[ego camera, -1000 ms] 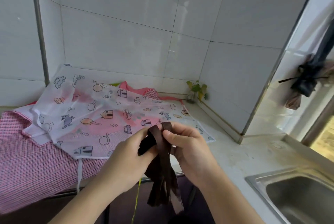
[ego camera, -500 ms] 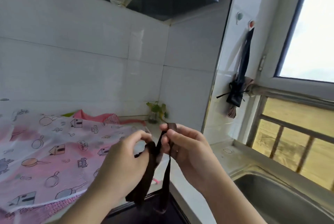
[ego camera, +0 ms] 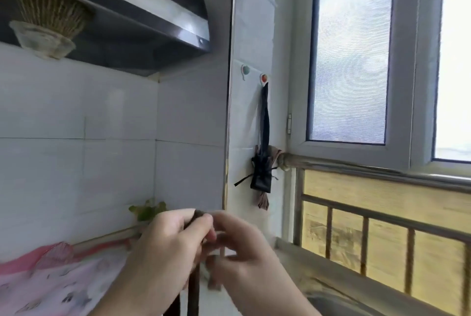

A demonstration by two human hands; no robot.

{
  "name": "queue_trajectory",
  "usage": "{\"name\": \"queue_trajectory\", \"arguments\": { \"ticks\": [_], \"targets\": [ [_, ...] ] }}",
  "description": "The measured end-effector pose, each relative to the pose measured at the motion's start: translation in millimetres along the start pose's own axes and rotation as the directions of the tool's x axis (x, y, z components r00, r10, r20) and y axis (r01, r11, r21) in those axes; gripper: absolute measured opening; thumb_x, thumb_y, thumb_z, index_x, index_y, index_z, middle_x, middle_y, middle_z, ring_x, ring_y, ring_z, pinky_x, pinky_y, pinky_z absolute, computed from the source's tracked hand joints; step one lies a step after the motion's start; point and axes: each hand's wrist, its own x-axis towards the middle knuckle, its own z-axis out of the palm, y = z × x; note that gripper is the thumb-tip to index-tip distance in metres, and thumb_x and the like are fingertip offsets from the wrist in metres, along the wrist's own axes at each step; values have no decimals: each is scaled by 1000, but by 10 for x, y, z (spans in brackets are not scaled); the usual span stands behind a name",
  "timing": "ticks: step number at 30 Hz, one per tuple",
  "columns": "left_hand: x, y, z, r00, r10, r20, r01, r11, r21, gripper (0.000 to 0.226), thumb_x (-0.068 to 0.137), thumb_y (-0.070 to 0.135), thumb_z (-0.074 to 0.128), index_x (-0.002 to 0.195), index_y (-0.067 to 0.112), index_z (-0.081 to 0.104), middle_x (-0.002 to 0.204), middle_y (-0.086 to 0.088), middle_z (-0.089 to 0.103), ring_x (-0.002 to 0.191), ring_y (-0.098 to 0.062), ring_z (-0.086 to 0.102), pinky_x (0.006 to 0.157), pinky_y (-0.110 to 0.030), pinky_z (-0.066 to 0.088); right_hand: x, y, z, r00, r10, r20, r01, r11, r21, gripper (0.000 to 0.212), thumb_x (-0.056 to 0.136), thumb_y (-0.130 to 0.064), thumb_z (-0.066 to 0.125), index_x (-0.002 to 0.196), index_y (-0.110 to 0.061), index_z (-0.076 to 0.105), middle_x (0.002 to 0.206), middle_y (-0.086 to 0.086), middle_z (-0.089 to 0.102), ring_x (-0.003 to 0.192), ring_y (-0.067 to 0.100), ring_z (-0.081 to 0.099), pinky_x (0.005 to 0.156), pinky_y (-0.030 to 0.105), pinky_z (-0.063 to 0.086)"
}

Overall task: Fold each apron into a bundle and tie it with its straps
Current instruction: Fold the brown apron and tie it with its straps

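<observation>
Below the black tied apron bundle (ego camera: 261,174) hanging on the wall, the left hand (ego camera: 163,252) and right hand (ego camera: 244,254) are both pinching a dark brown fabric strap (ego camera: 194,287).

I see the dark brown strap (ego camera: 195,285) hanging down from between both hands; a black tied bundle (ego camera: 261,175) hangs on the wall; a printed pink apron (ego camera: 58,287) lies flat.

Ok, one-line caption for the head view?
Both hands pinch a dark brown strap below a tied dark bundle hanging from a wall hook.
</observation>
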Motion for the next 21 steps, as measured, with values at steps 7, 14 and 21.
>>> {"name": "queue_trajectory", "arguments": {
  "ticks": [7, 14, 21],
  "targets": [
    [375, 132, -24, 984, -16, 180, 10, 999, 33, 32, 70, 35, 69, 66, 4, 64, 47, -3, 26, 38, -10, 19, 47, -16, 18, 168, 328, -186, 938, 57, -341, -22, 994, 108, 26, 83, -33, 75, 85, -7, 72, 79, 28, 46, 47, 25, 47, 47, 36, 36],
    [575, -77, -180, 980, -34, 198, 47, 997, -61, 59, 50, 46, 86, 78, -3, 69, 52, -4, 22, 41, -7, 20, 50, -15, 19, 337, 246, -475, 914, 274, -299, -106, 873, 476, 19, 98, -14, 65, 88, -6, 78, 61, 23, 66, 36, 28, 54, 35, 20, 31],
    [1012, -49, 19, 977, 125, 173, -68, 950, -304, 73, 47, 47, 100, 86, -6, 70, 54, -8, 26, 37, -6, 23, 46, -19, 34, 730, 582, -653, 814, -191, -548, 99, 976, -193, 29, 96, -15, 72, 118, -30, 61, 107, -15, 75, 100, 7, 73, 71, 23, 60]
  ]
}}
